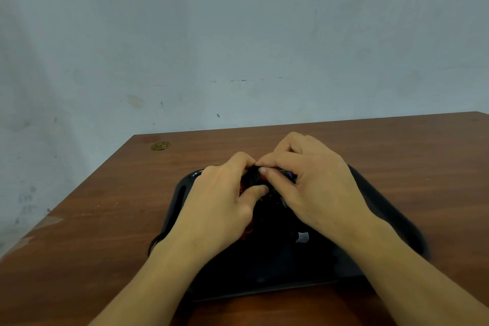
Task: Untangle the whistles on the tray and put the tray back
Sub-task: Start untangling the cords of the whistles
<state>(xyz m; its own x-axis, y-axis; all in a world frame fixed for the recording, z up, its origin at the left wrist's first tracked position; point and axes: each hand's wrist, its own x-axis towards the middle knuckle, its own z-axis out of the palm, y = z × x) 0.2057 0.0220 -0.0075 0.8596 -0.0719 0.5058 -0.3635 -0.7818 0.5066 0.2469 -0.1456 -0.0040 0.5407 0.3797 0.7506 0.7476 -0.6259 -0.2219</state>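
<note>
Both hands are curled in tight over the middle of the black tray (pixel 182 193), which sits on the brown desk (pixel 92 206) right in front of the person. Left hand (pixel 219 201) is pinching a dark bundle of cords (pixel 252 178) between thumb and fingers, and right hand (pixel 312 182) is pinching the same bundle from the other side, so they're touching at the knot. Bits of red whistle (pixel 247 230) peek out under the left palm, plus a purple glint (pixel 289 174) by the right fingers, probably another whistle, but it's blurry and mostly covered so don't quote me. One loop of cord (pixel 156 242) hangs over the tray's left edge near the left wrist.

So this looks like the picking-apart stage, nowhere near putting the tray back. My advice: hold one cord still with the left, and use the right to loosen a loop rather than yanking, since pulling just cinches it. Keep everything low over the tray so freed whistles drop in there and not on the desk. Follow one cord to its whistle, pull that one through, repeat.
</note>
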